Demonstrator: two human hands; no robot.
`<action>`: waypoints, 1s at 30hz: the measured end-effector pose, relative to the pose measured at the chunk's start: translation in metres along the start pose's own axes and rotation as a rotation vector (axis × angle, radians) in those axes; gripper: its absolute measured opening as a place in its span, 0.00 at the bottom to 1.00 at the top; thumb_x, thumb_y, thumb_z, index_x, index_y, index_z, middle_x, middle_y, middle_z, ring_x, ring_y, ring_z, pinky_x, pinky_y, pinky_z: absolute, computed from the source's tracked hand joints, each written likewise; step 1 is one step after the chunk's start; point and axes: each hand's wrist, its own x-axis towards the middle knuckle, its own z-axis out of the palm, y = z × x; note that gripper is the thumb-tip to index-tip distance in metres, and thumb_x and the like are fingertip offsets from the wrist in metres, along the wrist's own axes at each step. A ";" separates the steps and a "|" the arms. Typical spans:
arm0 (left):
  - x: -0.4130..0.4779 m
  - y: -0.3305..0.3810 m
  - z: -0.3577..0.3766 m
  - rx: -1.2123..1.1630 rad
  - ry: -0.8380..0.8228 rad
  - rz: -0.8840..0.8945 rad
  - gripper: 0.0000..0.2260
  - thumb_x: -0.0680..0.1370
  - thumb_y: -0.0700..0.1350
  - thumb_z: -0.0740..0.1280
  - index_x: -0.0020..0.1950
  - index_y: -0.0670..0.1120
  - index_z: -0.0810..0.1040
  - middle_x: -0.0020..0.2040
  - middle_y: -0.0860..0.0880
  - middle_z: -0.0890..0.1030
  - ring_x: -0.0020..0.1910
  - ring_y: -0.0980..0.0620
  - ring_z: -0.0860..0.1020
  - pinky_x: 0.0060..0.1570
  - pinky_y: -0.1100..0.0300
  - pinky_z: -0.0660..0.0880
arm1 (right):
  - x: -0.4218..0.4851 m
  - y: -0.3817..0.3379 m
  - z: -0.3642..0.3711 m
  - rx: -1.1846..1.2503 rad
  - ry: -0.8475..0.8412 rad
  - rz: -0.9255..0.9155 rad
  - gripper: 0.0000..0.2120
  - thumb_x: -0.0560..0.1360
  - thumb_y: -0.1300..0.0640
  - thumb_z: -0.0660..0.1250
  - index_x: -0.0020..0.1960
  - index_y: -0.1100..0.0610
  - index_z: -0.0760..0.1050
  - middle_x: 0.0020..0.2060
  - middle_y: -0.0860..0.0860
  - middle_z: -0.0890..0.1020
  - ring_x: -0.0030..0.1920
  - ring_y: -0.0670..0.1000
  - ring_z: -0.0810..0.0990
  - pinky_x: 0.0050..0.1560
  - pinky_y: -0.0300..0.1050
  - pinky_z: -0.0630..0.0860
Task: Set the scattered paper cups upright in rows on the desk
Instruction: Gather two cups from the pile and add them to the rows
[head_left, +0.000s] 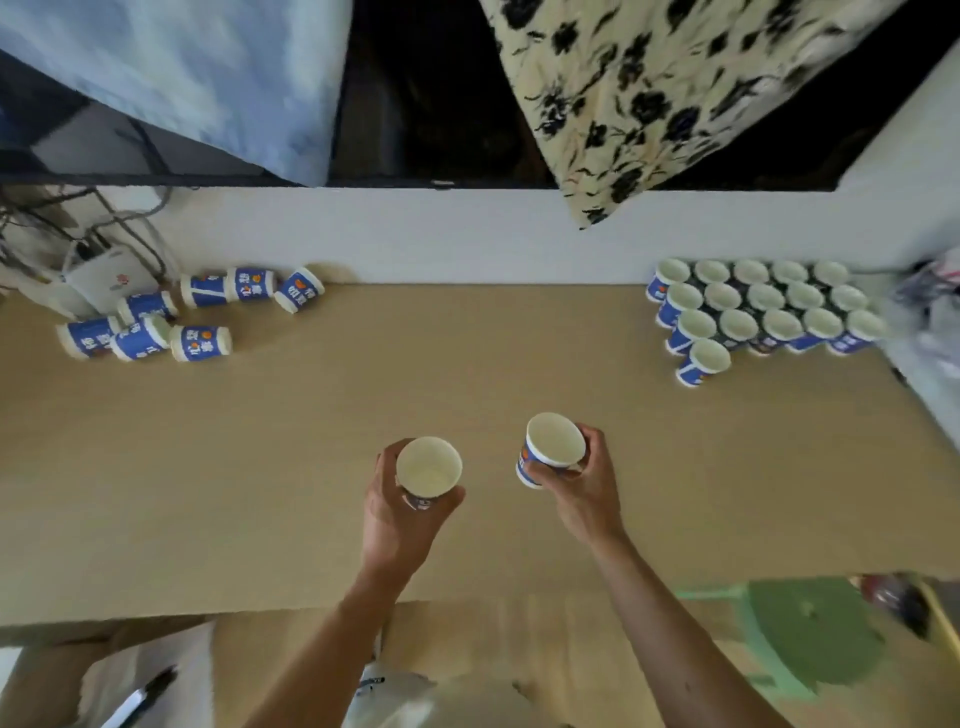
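My left hand (397, 512) grips a blue-and-white paper cup (428, 467), mouth up, above the middle of the tan desk (311, 441). My right hand (582, 486) holds a second paper cup (551, 447), tilted a little to the left. At the far right of the desk, several upright cups (763, 312) stand in rows against the white wall, with one cup (701, 362) alone at the front of the block. At the far left, several cups (200, 343) lie on their sides in a loose scatter.
A white wall (467, 234) borders the desk's far edge. Cables and a white box (111, 278) sit at the back left corner. A floral cloth (649, 93) hangs above. A plastic bag (930, 317) lies at the right edge. A green stool (810, 639) stands below the near edge.
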 end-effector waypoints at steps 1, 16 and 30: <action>-0.007 0.010 0.014 0.000 -0.019 0.003 0.30 0.62 0.44 0.82 0.61 0.52 0.73 0.52 0.55 0.80 0.48 0.58 0.79 0.37 0.74 0.73 | -0.001 0.001 -0.018 0.002 0.030 0.000 0.29 0.57 0.49 0.80 0.54 0.42 0.73 0.49 0.41 0.82 0.48 0.45 0.83 0.48 0.43 0.80; -0.009 0.098 0.230 -0.085 -0.327 0.004 0.31 0.61 0.41 0.83 0.60 0.51 0.73 0.52 0.53 0.81 0.45 0.62 0.79 0.37 0.72 0.74 | 0.039 0.030 -0.207 0.001 0.383 0.106 0.34 0.55 0.48 0.79 0.58 0.51 0.73 0.52 0.47 0.81 0.51 0.47 0.81 0.49 0.43 0.79; 0.044 0.151 0.343 -0.116 -0.374 -0.065 0.29 0.62 0.41 0.81 0.59 0.52 0.73 0.50 0.56 0.81 0.46 0.60 0.80 0.40 0.71 0.75 | 0.145 0.058 -0.289 -0.047 0.489 0.202 0.29 0.60 0.50 0.80 0.58 0.46 0.72 0.50 0.37 0.79 0.52 0.41 0.80 0.43 0.36 0.77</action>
